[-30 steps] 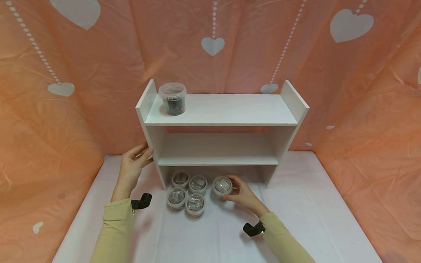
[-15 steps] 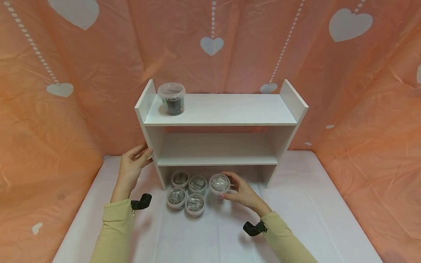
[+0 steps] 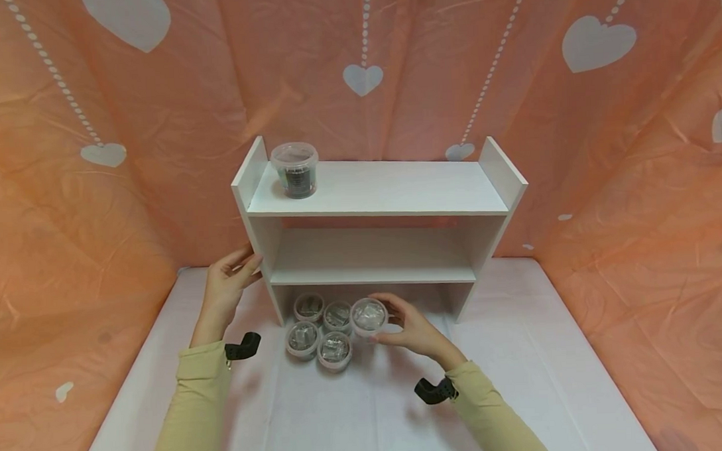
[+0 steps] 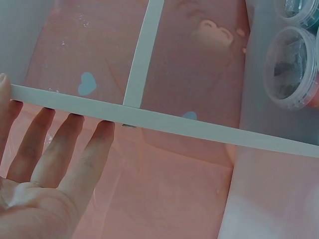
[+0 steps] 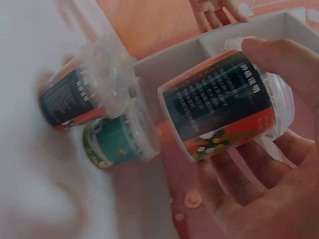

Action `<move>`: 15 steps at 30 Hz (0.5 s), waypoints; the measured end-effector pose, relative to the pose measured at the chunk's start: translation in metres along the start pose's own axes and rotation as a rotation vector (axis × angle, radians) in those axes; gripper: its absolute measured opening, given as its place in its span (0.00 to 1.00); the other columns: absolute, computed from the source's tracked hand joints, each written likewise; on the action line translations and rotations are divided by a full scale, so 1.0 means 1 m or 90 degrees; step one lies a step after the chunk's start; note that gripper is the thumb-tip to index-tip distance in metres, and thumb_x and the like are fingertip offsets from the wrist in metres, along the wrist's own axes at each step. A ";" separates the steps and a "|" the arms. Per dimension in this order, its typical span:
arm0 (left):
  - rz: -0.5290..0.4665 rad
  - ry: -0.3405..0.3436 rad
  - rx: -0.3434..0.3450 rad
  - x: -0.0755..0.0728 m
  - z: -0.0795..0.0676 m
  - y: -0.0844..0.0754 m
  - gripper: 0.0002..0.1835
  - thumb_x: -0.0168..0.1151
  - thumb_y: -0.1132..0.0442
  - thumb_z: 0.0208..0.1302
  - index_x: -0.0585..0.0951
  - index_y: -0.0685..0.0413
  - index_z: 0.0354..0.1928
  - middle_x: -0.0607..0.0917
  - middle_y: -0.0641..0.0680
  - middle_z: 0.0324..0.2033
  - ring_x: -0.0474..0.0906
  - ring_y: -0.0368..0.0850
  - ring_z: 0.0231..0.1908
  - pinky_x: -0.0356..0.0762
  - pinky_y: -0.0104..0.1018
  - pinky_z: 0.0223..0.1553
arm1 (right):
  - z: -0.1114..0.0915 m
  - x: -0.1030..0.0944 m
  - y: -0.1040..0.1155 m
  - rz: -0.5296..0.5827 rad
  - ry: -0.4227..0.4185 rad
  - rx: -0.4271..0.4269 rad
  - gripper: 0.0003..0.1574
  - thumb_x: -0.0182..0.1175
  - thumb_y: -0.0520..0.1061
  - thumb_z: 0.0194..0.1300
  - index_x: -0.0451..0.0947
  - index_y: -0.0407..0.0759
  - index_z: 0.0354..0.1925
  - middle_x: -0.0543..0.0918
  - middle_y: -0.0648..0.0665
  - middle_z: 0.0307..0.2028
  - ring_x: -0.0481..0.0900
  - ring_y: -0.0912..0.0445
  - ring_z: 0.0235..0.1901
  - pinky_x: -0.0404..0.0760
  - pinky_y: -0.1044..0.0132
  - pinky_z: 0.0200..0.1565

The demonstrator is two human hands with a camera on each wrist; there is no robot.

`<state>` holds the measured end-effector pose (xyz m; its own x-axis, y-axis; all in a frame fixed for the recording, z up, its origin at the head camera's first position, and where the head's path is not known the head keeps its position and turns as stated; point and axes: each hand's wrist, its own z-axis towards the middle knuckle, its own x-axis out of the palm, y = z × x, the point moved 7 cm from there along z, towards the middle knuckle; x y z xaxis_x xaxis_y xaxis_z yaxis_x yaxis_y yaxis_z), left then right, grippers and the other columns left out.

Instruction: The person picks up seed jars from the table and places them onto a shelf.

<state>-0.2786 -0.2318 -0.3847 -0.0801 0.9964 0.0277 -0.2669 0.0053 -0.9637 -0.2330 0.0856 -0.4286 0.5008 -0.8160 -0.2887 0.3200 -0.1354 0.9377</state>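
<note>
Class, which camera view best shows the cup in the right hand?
The right wrist view: the cup appears close up, its printed side facing the camera. The head view shows it smaller, mainly its lid from above. In the left wrist view, whether it is among the cups at the right edge is unclear.

Compared with a second ago, the right hand [image 3: 417,330] and the cup [image 3: 369,317] it grips are farther left, the gap to the nearest standing cup [image 3: 337,316] gone in the head view. The held cup's lid also appears larger there, nearer the camera.
</note>
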 end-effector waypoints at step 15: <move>0.001 -0.003 -0.007 0.002 -0.002 -0.002 0.27 0.61 0.62 0.67 0.69 0.70 0.64 0.74 0.59 0.60 0.78 0.36 0.48 0.76 0.45 0.51 | 0.007 0.000 0.041 -0.028 0.023 -0.036 0.43 0.71 0.31 0.52 0.64 0.29 0.64 0.73 0.36 0.58 0.72 0.47 0.56 0.71 0.49 0.60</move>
<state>-0.2766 -0.2300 -0.3827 -0.0843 0.9961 0.0276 -0.2561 0.0051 -0.9666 -0.2257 0.0758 -0.3893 0.5130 -0.7892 -0.3378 0.3874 -0.1383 0.9115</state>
